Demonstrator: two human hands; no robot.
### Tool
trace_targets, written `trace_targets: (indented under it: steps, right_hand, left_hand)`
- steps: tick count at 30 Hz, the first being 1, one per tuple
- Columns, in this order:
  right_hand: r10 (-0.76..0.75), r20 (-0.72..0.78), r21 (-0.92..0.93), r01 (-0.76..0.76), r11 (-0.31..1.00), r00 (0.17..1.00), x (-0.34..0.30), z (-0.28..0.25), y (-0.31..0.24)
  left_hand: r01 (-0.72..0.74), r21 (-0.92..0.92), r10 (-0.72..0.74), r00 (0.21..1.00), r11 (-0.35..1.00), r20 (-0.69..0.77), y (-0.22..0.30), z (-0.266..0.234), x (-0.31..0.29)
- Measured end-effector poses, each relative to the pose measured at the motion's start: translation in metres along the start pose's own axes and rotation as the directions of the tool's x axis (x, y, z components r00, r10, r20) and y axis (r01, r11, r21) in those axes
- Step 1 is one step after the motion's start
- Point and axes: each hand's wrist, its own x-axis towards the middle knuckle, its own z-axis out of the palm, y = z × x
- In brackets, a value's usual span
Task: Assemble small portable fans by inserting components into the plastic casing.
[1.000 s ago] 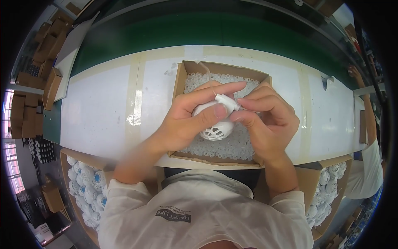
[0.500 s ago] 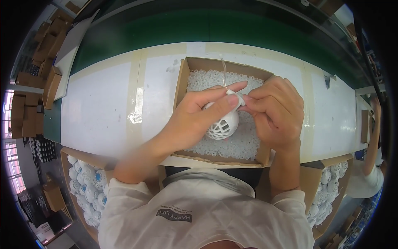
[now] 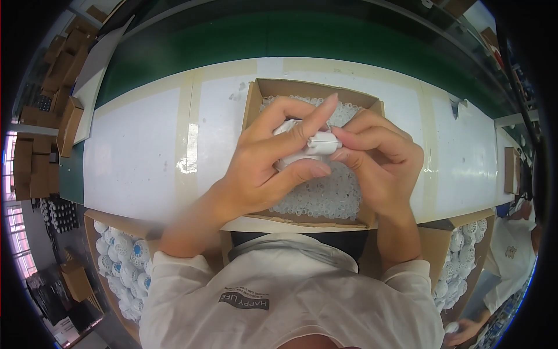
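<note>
My left hand (image 3: 256, 154) is wrapped round a white hollow lattice ball, with its index finger raised. Most of the ball is hidden behind the fingers. From it a white cylindrical neck (image 3: 321, 143) points toward my right. Thumb and fingertips of my right hand (image 3: 383, 160) pinch the end of this neck; any small piece between them is too hidden to make out. Both hands are above a shallow cardboard box (image 3: 249, 110) filled with small clear plastic rings (image 3: 317, 200).
The box rests on a white tabletop (image 3: 139, 139) with a green surface (image 3: 192, 43) beyond it. Cartons of white lattice balls stand below the table, at left (image 3: 119, 256) and right (image 3: 459, 262). At the far right, a co-worker's hand (image 3: 469, 330) is near a white round thing.
The ball has been turned, so its neck now points right and its lattice side is hidden. My left index finger has lifted. The co-worker at right has moved lower in view.
</note>
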Motion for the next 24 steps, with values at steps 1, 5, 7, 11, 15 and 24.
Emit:
trace_targets:
  steps: [1,5,7,11,15,24]
  right_hand:
    - [-0.038,-0.012,-0.028,0.037,0.999,0.999,-0.001,0.002,0.000]
    - [-0.044,-0.040,-0.064,0.041,0.997,0.998,0.003,0.006,-0.010]
    - [-0.024,-0.050,-0.065,0.020,0.998,0.998,0.003,0.008,-0.011]
    - [-0.085,0.041,-0.113,0.089,0.990,0.996,0.004,0.009,-0.004]
    - [-0.155,0.160,-0.226,0.189,0.956,0.975,0.006,0.006,-0.004]
    - [-0.105,0.054,-0.193,0.113,0.975,0.993,-0.004,0.010,-0.003]
  left_hand:
    - [-0.033,0.018,0.033,0.999,0.999,-0.004,-0.002,-0.002,0.000]
    - [-0.094,0.006,0.094,0.992,0.996,-0.079,-0.004,0.004,-0.002]
    - [-0.103,-0.094,0.081,0.974,0.990,-0.211,-0.003,0.012,-0.002]
    - [-0.064,-0.048,0.051,0.971,0.997,-0.234,-0.002,0.015,-0.001]
    - [-0.128,0.056,0.134,0.984,0.990,-0.118,-0.003,0.007,0.009]
    - [-0.177,0.116,0.192,0.972,0.977,-0.135,-0.004,0.014,0.004]
